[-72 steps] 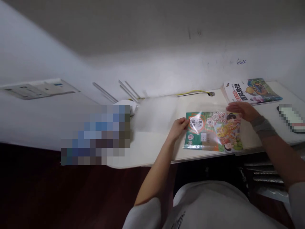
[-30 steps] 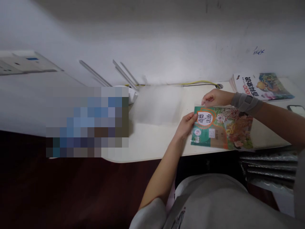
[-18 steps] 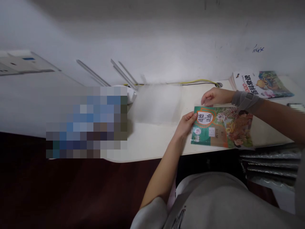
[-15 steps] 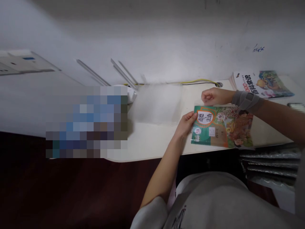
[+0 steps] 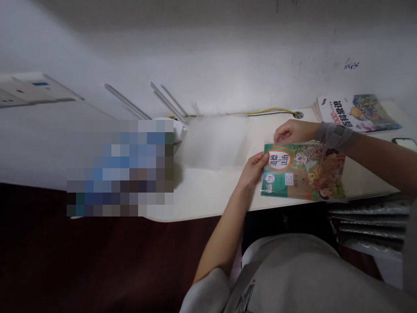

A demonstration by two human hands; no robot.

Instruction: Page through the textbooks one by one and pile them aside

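Observation:
A textbook (image 5: 302,174) with a green and orange cover and a colourful picture lies on the white table, turned sideways to me. My left hand (image 5: 256,168) grips its left edge, thumb on top of the cover. My right hand (image 5: 288,131), with a grey band at the wrist, is at the book's far edge, fingers curled and pressed together. What those fingertips hold, if anything, is too small to make out. Left of the book lie translucent plastic sheets (image 5: 216,141), flat on the table.
A second book (image 5: 361,113) rests at the back right, with a phone (image 5: 405,143) near it. A yellow and a black cable (image 5: 273,110) run along the wall to a hole. A white device with antennas (image 5: 169,99) stands left. The white table's (image 5: 198,195) front edge is near my body.
The fingers of my right hand have tipped down towards the book's far edge. My left hand keeps its grip, and the book has hardly moved.

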